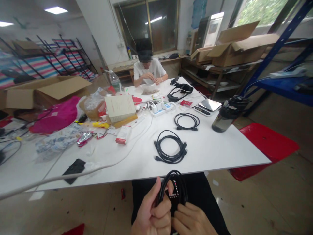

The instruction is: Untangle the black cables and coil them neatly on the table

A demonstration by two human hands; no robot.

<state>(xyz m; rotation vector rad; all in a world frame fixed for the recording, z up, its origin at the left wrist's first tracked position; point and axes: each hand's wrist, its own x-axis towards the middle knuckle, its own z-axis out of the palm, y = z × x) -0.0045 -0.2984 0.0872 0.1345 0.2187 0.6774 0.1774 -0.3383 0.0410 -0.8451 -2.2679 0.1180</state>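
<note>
Head view: lowest in the frame, over the person's dark lap and just short of the table (220,153) edge, both hands hold a black cable (183,182) wound into a loop. The left hand (153,212) is closed round the loop's left side with the thumb up. The right hand (193,220) has its fingers curled in against the loop's bottom. Something small and black with red dots sits inside the loop, perhaps a tag or a gadget; it is too small to tell. This cable looks coiled but not laid down.

On the table just beyond, a thick coil (170,147) lies flat with its plugs tucked in, and past it a thin coil (187,121) lies the same way. By that, two cables look finished and one is in hand; no loose black cable shows near the hands.

The white top between the hands and the thick coil is bare. To the left a phone (74,169) lies face down, and a white cord (73,174) runs across toward a power strip (161,109). To the right a dark bottle (228,114) stands near the edge, with a scale (209,106) behind it and a red stool (266,147) below. Boxes, wrappers and a pink bag (57,116) crowd the left half. At the far end a co-worker (148,70) sits with both hands busy over the table.
</note>
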